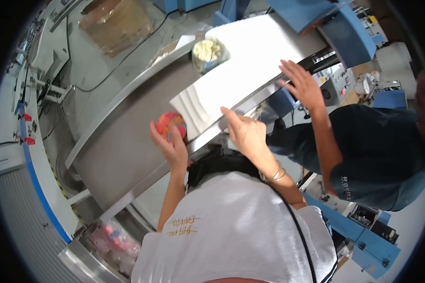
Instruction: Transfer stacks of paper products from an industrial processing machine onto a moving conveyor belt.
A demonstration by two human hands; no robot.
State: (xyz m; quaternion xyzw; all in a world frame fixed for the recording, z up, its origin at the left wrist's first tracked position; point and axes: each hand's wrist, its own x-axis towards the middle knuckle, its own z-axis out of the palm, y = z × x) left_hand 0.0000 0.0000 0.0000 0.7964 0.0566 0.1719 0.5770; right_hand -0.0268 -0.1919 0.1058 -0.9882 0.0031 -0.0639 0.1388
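Note:
My left hand [172, 150] is wrapped around a round red package [167, 123] with colourful print, above the grey surface of the workbench [123, 155]. Just right of it, several overlapping white sheets [193, 111] lie in a fanned row. My right hand [248, 137] is at the bench's near edge, beside those sheets. Its index finger stretches forward while the other fingers curl partly out of sight, and nothing shows in it. A clear tub [207, 53] filled with pale pieces stands at the far side of the bench.
On the right a co-worker in a dark shirt [387, 155] reaches a hand [304, 87] over the wide white sheeting [264, 47]. Blue machinery [349, 42] stands at the bench's far right end. Cardboard in plastic [113, 26] lies on the floor; a bag of pink items [111, 240] is lower left.

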